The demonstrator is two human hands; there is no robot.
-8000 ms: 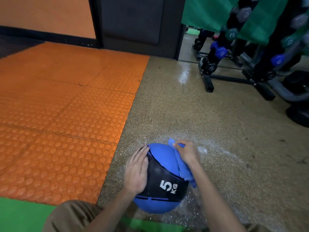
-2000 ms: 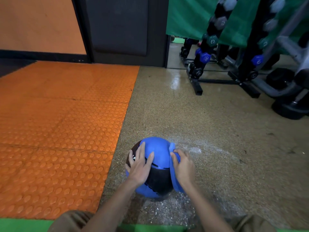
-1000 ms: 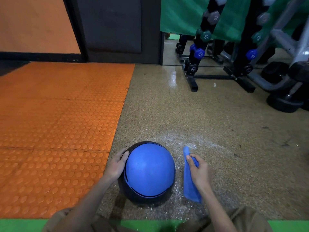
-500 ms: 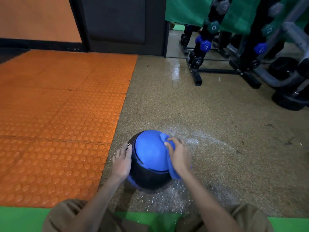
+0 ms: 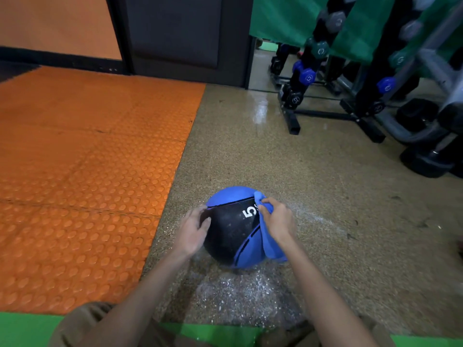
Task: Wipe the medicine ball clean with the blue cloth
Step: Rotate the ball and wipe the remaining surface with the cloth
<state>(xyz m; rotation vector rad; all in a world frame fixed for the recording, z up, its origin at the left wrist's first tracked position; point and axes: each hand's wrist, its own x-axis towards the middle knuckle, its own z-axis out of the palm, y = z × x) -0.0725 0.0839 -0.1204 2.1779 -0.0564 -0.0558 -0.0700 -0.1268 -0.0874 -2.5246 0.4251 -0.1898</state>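
A blue and black medicine ball [image 5: 231, 227] marked with a white 5 sits on the speckled floor in front of my knees. My left hand [image 5: 194, 230] lies flat against its left side, fingers fairly straight. My right hand [image 5: 278, 221] grips the blue cloth [image 5: 271, 250] and presses it on the ball's right side, beside the 5. The cloth hangs down over the ball's lower right.
Orange studded mats [image 5: 82, 176] cover the floor to the left. A dumbbell rack [image 5: 325, 78] with black feet stands at the back right, weight equipment [image 5: 431, 146] beside it. A green mat [image 5: 27, 329] lies under my legs. A dark door [image 5: 175, 33] is at the back.
The ball has turned, so the black panel with the 5 now faces up. A second ago my right hand held the cloth off the ball; now it presses it on the right side.
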